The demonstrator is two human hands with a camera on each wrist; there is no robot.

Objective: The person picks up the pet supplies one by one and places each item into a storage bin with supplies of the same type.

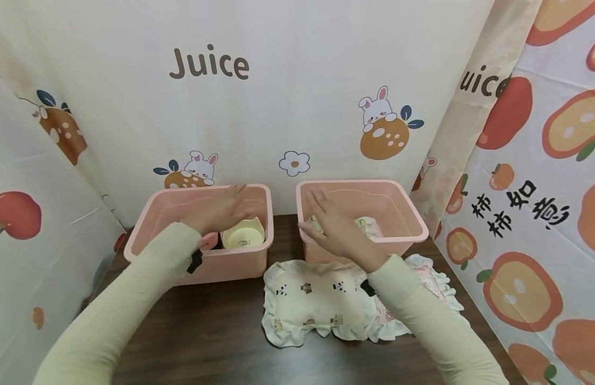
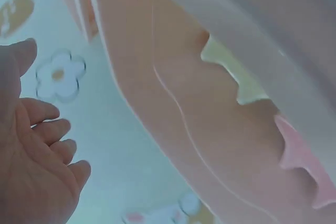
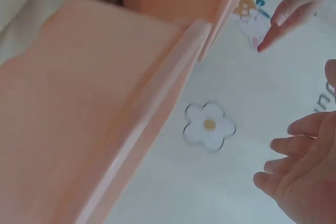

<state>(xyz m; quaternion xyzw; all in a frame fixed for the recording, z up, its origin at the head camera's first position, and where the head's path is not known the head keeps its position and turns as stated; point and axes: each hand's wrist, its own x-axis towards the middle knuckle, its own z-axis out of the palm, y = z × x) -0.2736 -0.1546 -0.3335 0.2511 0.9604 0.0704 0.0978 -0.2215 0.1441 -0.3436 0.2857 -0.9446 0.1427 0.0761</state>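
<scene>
My left hand (image 1: 219, 209) hovers over the left pink bin (image 1: 239, 266), its fingers extended and holding nothing. Inside that bin sit a pale yellow bowl (image 1: 244, 234) with an eared rim and a pink bowl (image 1: 209, 241), partly hidden by my left wrist. Over the near left side of the right pink bin (image 1: 398, 197) is my right hand (image 1: 337, 229), fingers spread and nothing in them. Folded patterned cloth (image 1: 371, 226) lies in the right bin, partly behind that hand. Both wrist views show relaxed, bare fingers (image 2: 52, 129) beside the bins.
In front of the right bin, a cream ruffled cloth (image 1: 316, 299) with animal prints lies on the dark table (image 1: 196, 331). A pink and white ruffled cloth (image 1: 429, 283) lies right of it, partly under my right forearm. Printed curtains (image 1: 297, 96) stand behind and at both sides.
</scene>
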